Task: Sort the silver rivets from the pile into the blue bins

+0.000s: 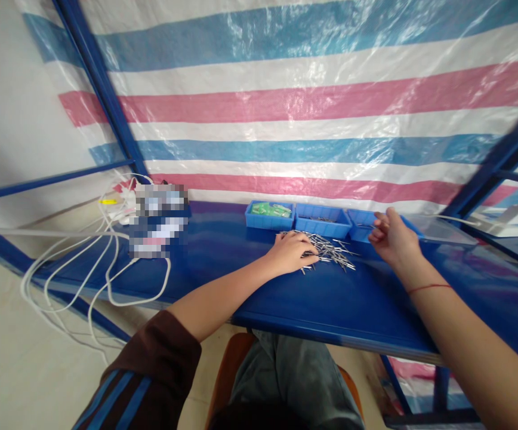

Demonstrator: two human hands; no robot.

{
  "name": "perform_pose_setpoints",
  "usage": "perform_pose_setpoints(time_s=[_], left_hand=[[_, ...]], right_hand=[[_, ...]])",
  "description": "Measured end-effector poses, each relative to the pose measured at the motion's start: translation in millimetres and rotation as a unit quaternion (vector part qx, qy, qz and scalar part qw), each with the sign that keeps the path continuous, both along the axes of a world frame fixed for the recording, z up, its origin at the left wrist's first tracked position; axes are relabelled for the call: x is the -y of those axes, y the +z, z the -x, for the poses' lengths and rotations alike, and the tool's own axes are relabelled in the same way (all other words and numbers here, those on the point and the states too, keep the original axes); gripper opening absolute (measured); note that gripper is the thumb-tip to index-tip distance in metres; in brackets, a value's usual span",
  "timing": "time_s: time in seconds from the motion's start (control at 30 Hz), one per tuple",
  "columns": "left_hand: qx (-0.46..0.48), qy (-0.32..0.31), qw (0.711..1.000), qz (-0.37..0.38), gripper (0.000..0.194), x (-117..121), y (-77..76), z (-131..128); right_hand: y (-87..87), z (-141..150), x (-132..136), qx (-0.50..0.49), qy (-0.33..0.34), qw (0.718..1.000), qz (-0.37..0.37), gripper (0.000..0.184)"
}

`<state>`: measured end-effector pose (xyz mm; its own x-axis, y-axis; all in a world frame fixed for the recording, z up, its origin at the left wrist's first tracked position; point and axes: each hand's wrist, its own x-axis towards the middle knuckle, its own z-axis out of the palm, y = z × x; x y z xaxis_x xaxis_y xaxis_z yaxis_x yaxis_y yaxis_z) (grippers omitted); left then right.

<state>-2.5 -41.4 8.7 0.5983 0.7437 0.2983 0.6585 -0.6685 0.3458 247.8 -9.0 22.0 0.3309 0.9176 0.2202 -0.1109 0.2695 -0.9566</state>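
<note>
A loose pile of thin silvery metal rods [335,249] lies on the blue table. At the pile's left side is my left hand [291,252], palm down, with its fingers bent around a few rods that show by the thumb. My right hand [393,239] is raised in front of the right blue bin [357,218], fingers curled together. Whatever those fingers hold is too small to make out. Behind the pile, the middle blue bin [321,228] has some thin metal pieces inside. The left blue bin [268,222] contains green and clear packets.
White cables [111,286] loop over the table's left end, beside blurred-out items [158,218]. A striped plastic sheet [286,107] hangs behind the blue table [330,316]. Blue frame posts [102,89] rise at the sides. Right of the bins lies a clear plastic piece [447,232].
</note>
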Motion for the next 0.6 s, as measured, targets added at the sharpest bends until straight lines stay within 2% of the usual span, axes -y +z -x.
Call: perform_pose_setpoints(time_s=[0.07, 0.13, 0.23, 0.33, 0.43, 0.5, 0.6], left_hand=[[-0.003, 0.005, 1.0, -0.007, 0.017, 0, 0.3, -1], [-0.004, 0.013, 1.0, -0.016, 0.014, 1, 0.0, -1], [0.001, 0.019, 0.999, -0.036, 0.016, 1, -1.7, -1], [0.022, 0.026, 0.998, -0.05, 0.017, -1, -2.4, -1], [0.102, 0.032, 0.993, -0.049, 0.017, -3, 0.4, -1], [0.188, 0.019, 0.981, -0.043, 0.015, -4, 3.5, -1], [0.301, 0.005, 0.953, -0.026, 0.011, -5, 6.5, -2]], right_hand=[[2.1, 11, 5, -0.04, -0.008, 0.998, 0.037, 0.036], [3.9, 25, 11, -0.026, -0.008, 0.998, 0.056, 0.031], [4.0, 40, 17, 0.072, 0.005, 0.997, 0.039, 0.028], [2.3, 48, 21, 0.217, 0.044, 0.975, 0.0, 0.025], [0.1, 55, 26, 0.329, 0.135, 0.933, -0.056, 0.021], [-1.8, 61, 29, 0.362, 0.192, 0.909, -0.082, 0.022], [-4.7, 70, 33, 0.364, 0.23, 0.898, -0.089, 0.028]])
